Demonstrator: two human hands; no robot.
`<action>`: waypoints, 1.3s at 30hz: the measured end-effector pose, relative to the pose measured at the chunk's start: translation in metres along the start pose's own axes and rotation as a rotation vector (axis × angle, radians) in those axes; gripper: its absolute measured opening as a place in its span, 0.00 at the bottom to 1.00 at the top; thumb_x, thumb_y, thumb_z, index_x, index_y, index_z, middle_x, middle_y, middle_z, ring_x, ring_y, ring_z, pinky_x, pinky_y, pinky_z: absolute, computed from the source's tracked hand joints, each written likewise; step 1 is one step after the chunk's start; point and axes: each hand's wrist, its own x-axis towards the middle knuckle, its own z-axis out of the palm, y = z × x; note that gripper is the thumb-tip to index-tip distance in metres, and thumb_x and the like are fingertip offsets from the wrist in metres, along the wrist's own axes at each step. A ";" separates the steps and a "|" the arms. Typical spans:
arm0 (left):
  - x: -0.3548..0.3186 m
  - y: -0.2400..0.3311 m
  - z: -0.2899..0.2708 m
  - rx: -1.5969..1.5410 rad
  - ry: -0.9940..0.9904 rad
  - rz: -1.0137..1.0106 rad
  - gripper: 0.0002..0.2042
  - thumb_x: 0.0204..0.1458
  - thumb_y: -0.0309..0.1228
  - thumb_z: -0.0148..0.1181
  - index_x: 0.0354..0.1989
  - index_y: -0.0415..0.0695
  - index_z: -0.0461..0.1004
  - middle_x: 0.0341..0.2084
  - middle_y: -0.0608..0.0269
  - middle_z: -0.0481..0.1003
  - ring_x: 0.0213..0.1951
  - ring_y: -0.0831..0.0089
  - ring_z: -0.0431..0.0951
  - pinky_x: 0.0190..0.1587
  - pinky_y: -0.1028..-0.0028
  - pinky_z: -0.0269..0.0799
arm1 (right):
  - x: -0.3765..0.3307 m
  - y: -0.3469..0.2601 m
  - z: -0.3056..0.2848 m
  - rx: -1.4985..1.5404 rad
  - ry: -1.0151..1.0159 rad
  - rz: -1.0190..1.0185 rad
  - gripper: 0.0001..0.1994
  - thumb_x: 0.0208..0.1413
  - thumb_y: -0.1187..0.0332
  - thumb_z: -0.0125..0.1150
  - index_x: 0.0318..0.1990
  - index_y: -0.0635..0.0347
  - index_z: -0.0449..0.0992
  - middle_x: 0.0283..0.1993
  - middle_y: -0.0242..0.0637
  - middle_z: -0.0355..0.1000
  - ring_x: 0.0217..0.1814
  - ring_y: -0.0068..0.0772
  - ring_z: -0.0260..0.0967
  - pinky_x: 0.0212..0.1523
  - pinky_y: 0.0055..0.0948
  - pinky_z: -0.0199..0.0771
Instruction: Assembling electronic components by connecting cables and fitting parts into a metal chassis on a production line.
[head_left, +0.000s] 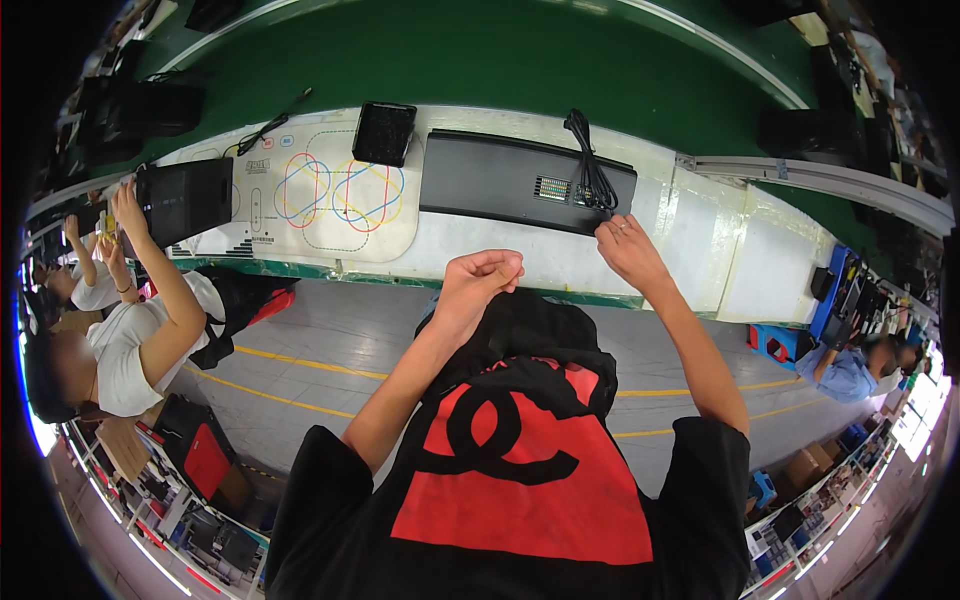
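Observation:
A long flat black device (490,178) lies on the white bench top in front of me, with a small multicoloured patch of connectors (552,188) on its right half. A bundled black cable (594,178) rests across its right end. At the device's near right corner, by the lower end of the cable, is my right hand (632,250), its fingers bent and drawn together. What those fingertips grip, if anything, is hidden. My left hand (482,284) hovers before the bench edge, apart from the device, closed in a pinch. Whatever it may hold is too small to see.
A black open tray (384,134) stands left of the device, beside a white mat with coloured loops (335,200). Farther left, a co-worker (155,320) reaches to a dark panel (188,200). A green belt (470,60) runs behind the bench; a metal rail (760,168) is at the right.

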 end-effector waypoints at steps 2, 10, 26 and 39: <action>0.000 0.001 -0.001 -0.004 -0.002 0.008 0.10 0.55 0.26 0.60 0.41 0.32 0.75 0.29 0.62 0.76 0.30 0.77 0.72 0.36 0.79 0.69 | -0.005 0.008 -0.002 0.089 -0.073 -0.044 0.05 0.47 0.77 0.54 0.31 0.61 0.66 0.32 0.37 0.68 0.37 0.36 0.66 0.44 0.34 0.64; 0.002 -0.002 -0.006 -0.017 0.020 0.010 0.10 0.55 0.27 0.60 0.41 0.33 0.75 0.29 0.62 0.76 0.29 0.78 0.73 0.35 0.79 0.70 | -0.011 0.006 -0.002 0.065 0.019 -0.034 0.08 0.45 0.78 0.55 0.36 0.63 0.71 0.39 0.36 0.73 0.39 0.34 0.68 0.43 0.33 0.64; 0.003 0.002 -0.004 -0.025 0.025 0.009 0.10 0.55 0.27 0.60 0.41 0.32 0.75 0.29 0.62 0.75 0.29 0.77 0.72 0.36 0.78 0.70 | -0.019 -0.021 0.013 -0.119 0.108 0.153 0.09 0.47 0.77 0.56 0.39 0.63 0.72 0.37 0.38 0.75 0.40 0.33 0.69 0.44 0.35 0.64; 0.006 0.002 -0.005 -0.045 0.007 0.035 0.11 0.54 0.27 0.62 0.41 0.33 0.76 0.30 0.60 0.77 0.31 0.78 0.74 0.36 0.79 0.71 | 0.002 -0.008 -0.010 -0.009 -0.139 0.134 0.10 0.42 0.80 0.52 0.35 0.61 0.65 0.31 0.40 0.72 0.41 0.40 0.66 0.46 0.36 0.62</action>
